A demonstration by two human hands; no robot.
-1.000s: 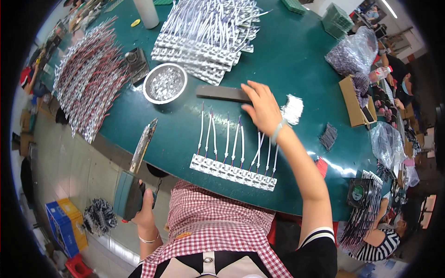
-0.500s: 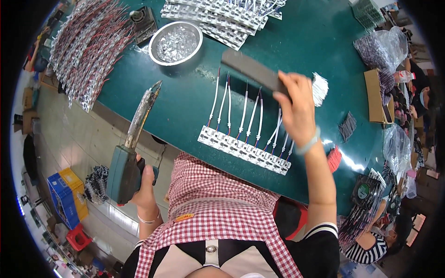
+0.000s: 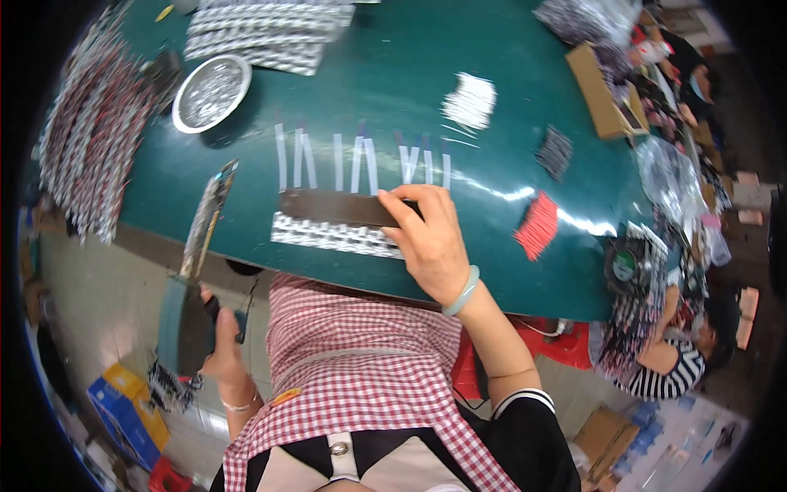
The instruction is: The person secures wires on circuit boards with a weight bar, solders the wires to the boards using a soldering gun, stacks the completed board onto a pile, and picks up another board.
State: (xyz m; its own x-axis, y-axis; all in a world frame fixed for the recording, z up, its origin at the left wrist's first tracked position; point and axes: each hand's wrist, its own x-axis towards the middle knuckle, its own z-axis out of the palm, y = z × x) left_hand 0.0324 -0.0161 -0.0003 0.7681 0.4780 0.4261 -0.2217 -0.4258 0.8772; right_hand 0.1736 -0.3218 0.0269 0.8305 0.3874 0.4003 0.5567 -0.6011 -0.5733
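My right hand (image 3: 430, 242) pinches the right end of a flat dark bar (image 3: 324, 205). That bar lies along the upper edge of a strip of white circuit boards (image 3: 320, 235), over the lower ends of several white-sleeved wires (image 3: 358, 164). The wires fan out away from me on the green table, their tips bare of sleeve. Part of the strip is hidden under my fingers. Off the table's near left edge, my left hand (image 3: 223, 348) grips a teal soldering gun (image 3: 182, 316) by its handle, its long stained barrel pointing up and away.
A metal bowl (image 3: 182, 121) of silvery bits stands far left, beside bundled strips with red wires (image 3: 94, 156) and stacked boards (image 3: 262, 37). Piles of white (image 3: 470, 102), grey (image 3: 555, 153) and red sleeves (image 3: 537, 225) lie right. A person in a striped top (image 3: 676, 369) sits at lower right.
My right hand has brought the bar down from above the wires onto their lower ends beside the boards. The soldering gun stays in my left hand; the whole view has shifted.
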